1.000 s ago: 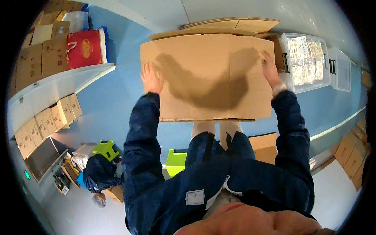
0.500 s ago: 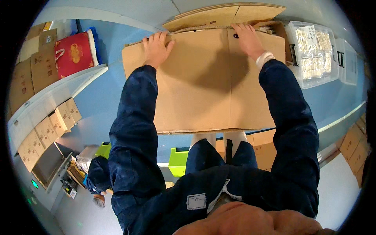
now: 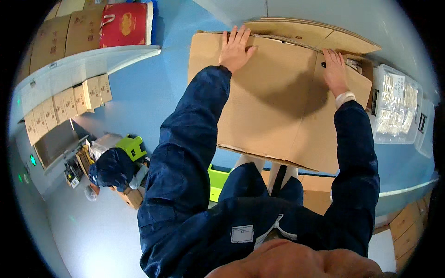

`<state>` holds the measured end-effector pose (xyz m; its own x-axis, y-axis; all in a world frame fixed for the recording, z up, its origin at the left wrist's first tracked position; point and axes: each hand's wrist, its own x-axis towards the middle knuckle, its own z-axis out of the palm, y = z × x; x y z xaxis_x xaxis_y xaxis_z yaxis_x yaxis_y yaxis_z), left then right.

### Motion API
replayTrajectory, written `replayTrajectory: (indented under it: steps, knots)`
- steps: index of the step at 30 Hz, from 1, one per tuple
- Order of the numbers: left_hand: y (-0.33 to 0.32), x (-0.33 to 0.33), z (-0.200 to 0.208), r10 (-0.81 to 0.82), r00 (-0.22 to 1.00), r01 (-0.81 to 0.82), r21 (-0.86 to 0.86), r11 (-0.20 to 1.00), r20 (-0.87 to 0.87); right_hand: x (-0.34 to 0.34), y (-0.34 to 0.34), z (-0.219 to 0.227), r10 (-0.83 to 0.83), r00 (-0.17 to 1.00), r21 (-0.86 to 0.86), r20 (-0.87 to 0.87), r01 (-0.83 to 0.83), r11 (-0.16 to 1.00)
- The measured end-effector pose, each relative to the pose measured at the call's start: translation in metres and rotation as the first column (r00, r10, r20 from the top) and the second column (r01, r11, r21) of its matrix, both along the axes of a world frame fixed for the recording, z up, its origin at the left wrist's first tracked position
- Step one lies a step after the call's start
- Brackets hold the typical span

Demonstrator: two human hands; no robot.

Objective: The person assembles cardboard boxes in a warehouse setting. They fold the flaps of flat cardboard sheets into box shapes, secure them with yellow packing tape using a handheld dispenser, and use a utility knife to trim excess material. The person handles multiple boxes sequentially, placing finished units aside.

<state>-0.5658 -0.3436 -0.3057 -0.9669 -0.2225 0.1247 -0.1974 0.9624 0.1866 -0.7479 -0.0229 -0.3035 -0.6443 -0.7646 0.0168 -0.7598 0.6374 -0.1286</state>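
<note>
A large brown cardboard sheet or box top (image 3: 273,102) lies in front of me, its surface creased by a seam towards the right. My left hand (image 3: 236,51) rests flat near its far edge, fingers stretched out and thumb spread aside. Further right, my right hand (image 3: 335,72) lies along the same edge beside a small dark hole (image 3: 323,65), fingers extended. The fingertips of both hands reach the rim; whether they hook over it is hidden. Folded cardboard (image 3: 315,34) stands directly behind.
Right of the cardboard stands a clear plastic bin (image 3: 396,102) of pale packed pieces. A shelf (image 3: 88,62) at the left carries brown boxes and a red bag (image 3: 125,25). Small cartons (image 3: 69,102) line up below. A co-worker (image 3: 113,169) bends near a green stool (image 3: 132,147).
The whole view has swung left, so the cardboard appears further right and tilted. Both hands keep their places on it. More of the co-worker shows.
</note>
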Motion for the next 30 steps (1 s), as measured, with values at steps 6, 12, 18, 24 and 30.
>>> replayTrajectory:
  steps: [6, 12, 18, 24, 30]
  knots:
    - [-0.027, 0.149, 0.006, 0.479, 0.876, -0.467, 0.150, 0.872, -0.058, -0.016, 0.009, -0.021, 0.022, 0.992, 0.061, -0.126, -0.015, 0.998]
    - [-0.027, 0.374, 0.009, 0.739, 0.574, -0.810, 0.374, 0.451, 0.352, -0.013, 0.007, -0.020, 0.055, 0.997, 0.121, -0.053, -0.048, 0.991]
    - [0.052, 0.375, 0.033, 0.748, 0.504, -0.838, 0.453, 0.304, 0.431, -0.026, 0.008, -0.031, 0.049, 0.998, 0.244, -0.038, -0.038, 0.969]
    - [0.062, 0.365, 0.036, 0.766, 0.573, -0.818, 0.267, 0.510, 0.292, -0.009, -0.011, -0.006, 0.024, 1.000, 0.338, 0.016, -0.028, 0.941]
    - [0.075, 0.353, 0.039, 0.738, 0.624, -0.772, 0.348, 0.532, 0.256, -0.019, -0.002, -0.010, 0.028, 1.000, 0.239, 0.008, -0.029, 0.970]
